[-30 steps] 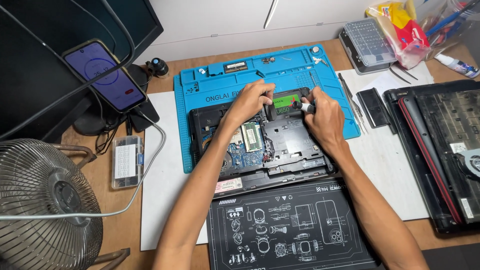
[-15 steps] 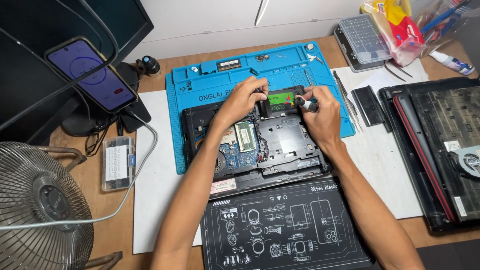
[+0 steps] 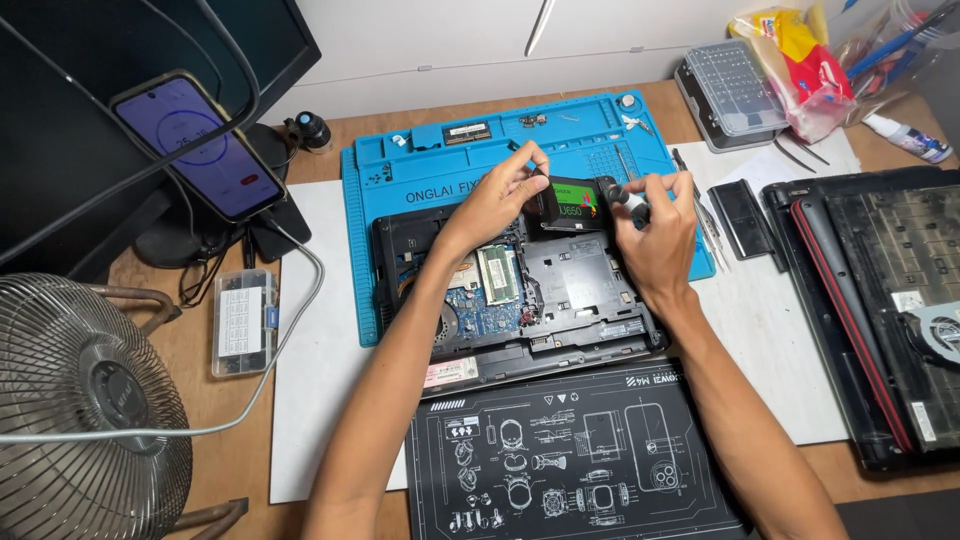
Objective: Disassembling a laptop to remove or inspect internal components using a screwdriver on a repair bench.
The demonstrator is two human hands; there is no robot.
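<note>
An opened black laptop (image 3: 585,275) lies bottom-up on a blue repair mat (image 3: 420,175), its circuit board and memory module (image 3: 497,273) exposed. My left hand (image 3: 500,195) grips the left edge of a small black drive with a green and red label (image 3: 578,203), tilted up at the laptop's far edge. My right hand (image 3: 655,230) holds a screwdriver with a black and silver handle (image 3: 625,197) against the drive's right side.
A black printed mat (image 3: 570,465) lies in front of me. A second opened laptop (image 3: 880,300) sits at right, a metal fan (image 3: 80,400) at lower left, a phone on a stand (image 3: 200,145) at upper left. Clear parts boxes (image 3: 240,322) (image 3: 730,80) stand nearby.
The drive has come up from the laptop bay and now stands tilted between both hands. The view has shifted slightly downward.
</note>
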